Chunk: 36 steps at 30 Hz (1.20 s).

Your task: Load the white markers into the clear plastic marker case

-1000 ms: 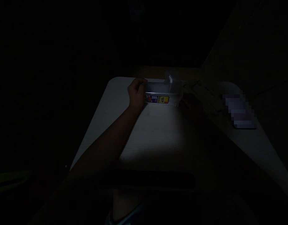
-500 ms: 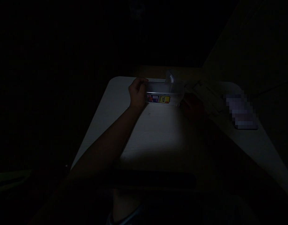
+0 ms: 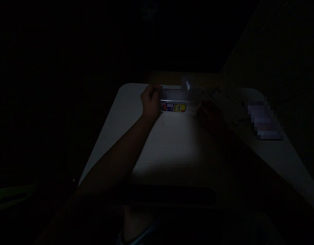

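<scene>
A clear plastic box [image 3: 174, 96] with a colourful label [image 3: 173, 107] on its near side lies lengthwise towards the far edge of the white table. My left hand [image 3: 150, 101] is closed around its left end, thumb and fingers bent at the rim. In deep shadow, my right hand [image 3: 210, 114] grips the box's right end; its fingers show only dimly. A clear upright flap or lid part [image 3: 185, 83] stands up behind the box's right half.
Right of my right hand lies a pale, flat, see-through item [image 3: 231, 105], too dark to name. A phone-like slab [image 3: 265, 120], pixelated on top, rests near the table's [image 3: 106, 136] right edge. A greenish thing [image 3: 14, 195] shows low on the left. Surroundings are nearly black.
Almost nothing differs. Both hands stay at the ends of the box, and the view has shifted very slightly.
</scene>
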Available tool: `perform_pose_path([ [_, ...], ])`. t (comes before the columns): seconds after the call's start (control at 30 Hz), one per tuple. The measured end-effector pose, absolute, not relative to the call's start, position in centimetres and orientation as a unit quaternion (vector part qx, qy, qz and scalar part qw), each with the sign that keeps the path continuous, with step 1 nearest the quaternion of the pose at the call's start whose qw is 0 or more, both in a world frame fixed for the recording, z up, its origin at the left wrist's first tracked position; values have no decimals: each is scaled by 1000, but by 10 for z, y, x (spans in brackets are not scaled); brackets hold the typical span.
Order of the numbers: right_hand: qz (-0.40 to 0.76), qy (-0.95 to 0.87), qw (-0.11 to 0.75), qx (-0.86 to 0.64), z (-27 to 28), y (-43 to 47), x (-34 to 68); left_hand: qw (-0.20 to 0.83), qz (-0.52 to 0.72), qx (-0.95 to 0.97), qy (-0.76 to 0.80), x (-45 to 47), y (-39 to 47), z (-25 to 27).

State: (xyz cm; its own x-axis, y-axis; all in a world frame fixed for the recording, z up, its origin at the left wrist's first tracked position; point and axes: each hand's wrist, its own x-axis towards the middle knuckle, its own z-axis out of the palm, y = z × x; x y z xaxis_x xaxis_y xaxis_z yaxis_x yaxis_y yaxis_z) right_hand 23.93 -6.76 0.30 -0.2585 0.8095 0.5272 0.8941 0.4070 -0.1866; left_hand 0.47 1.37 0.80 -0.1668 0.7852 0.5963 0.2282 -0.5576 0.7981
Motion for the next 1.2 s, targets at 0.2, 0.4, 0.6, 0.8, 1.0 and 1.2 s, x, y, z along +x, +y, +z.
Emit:
perform_pose_path([
  [0.2, -48, -785, 272, -554, 4, -68, 239, 223, 643, 607, 410, 5, 13, 9],
  [0.4, -44, -793, 269, -545, 5, -68, 238, 228, 646, 607, 404, 5, 13, 9],
  [0.6, -79, -790, 280, -539, 4, -67, 239, 227, 642, 607, 410, 5, 13, 10],
  [0.8, -80, -795, 275, -535, 4, -67, 239, 229, 639, 606, 416, 5, 13, 9],
  [1.0, -85, -794, 276, -535, 2, -66, 240, 227, 640, 614, 403, 5, 12, 9],
  [1.2, -53, -792, 266, -547, 2, -67, 240, 225, 640, 611, 408, 5, 12, 9],
])
